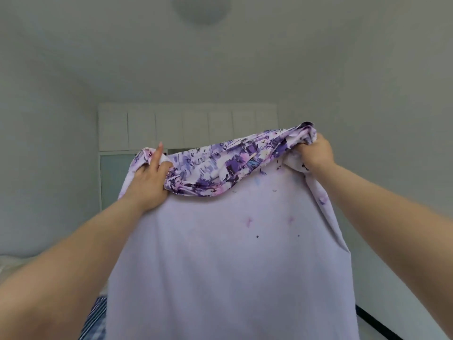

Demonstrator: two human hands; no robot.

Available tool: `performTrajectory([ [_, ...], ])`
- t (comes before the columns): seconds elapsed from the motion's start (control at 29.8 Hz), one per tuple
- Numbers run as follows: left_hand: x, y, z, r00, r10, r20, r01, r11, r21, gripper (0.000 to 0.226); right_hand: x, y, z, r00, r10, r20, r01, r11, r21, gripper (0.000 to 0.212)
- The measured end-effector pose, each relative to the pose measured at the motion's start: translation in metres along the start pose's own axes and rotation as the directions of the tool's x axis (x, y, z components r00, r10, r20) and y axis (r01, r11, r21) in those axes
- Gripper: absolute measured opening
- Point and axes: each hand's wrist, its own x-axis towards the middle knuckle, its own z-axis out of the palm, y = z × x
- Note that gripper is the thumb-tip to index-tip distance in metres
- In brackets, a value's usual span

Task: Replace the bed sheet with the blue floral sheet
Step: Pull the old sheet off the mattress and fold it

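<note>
A soft, matte, pale lilac cotton-like sheet (pixel 228 266) with a purple, blue and pink floral print hangs as a broad, nearly smooth panel in front of the camera, filling the lower middle of the view; its plain reverse faces the viewer, with faint pink and dark flecks of the print showing through, while the top edge is rolled over into a crumpled, rope-like band that shows the vivid printed face. Behind it stands a flat white wall (pixel 367 106) meeting a smooth ceiling, and against that wall a white panelled cupboard (pixel 186 126) with a row of narrow rectangular doors above a frosted, pale green glass panel (pixel 112 177). At the bottom left a strip of dark blue and white striped fabric (pixel 94 320) lies low beside the hanging sheet. A round, domed, frosted ceiling lamp (pixel 201 8) sits at the top centre. The left hand (pixel 147 182) is raised and clenched around a bunched left corner of the sheet, one finger sticking straight up. The right hand (pixel 316 153) is raised higher and grips the gathered right corner in a closed fist.
</note>
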Motion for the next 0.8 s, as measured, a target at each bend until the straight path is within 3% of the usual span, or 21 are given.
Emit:
performTrajectory([
  [0.13,0.011,-0.043,0.076,0.977,0.090,0.192,-0.132,0.966,0.223,0.062,0.019,0.062,0.082,0.991,0.110,0.075,-0.098,0.985,-0.144,0.027],
  [0.27,0.025,-0.080,0.154,0.932,0.020,0.361,-0.173,0.902,0.396,0.077,0.043,0.115,0.170,0.938,0.295,0.182,-0.220,0.913,-0.344,0.027],
  [0.4,0.048,-0.110,0.215,0.869,-0.076,0.489,-0.199,0.851,0.486,0.078,0.071,0.159,0.243,0.851,0.435,0.294,-0.234,0.816,-0.529,0.033],
  [0.47,0.061,-0.124,0.237,0.869,-0.097,0.486,-0.203,0.824,0.529,0.075,0.082,0.181,0.270,0.835,0.449,0.319,-0.263,0.834,-0.485,0.032],
  [0.57,0.090,-0.148,0.262,0.935,-0.056,0.351,-0.172,0.793,0.584,0.062,0.106,0.200,0.299,0.891,0.363,0.271,-0.275,0.909,-0.314,0.028],
  [0.67,0.126,-0.166,0.267,0.987,0.053,0.148,-0.122,0.853,0.508,0.047,0.135,0.202,0.314,0.941,0.284,0.184,-0.284,0.958,-0.023,0.029],
  [0.8,0.151,-0.170,0.266,0.993,0.104,0.057,-0.118,0.890,0.440,0.048,0.156,0.199,0.312,0.985,0.155,0.077,-0.167,0.967,0.191,0.016],
])
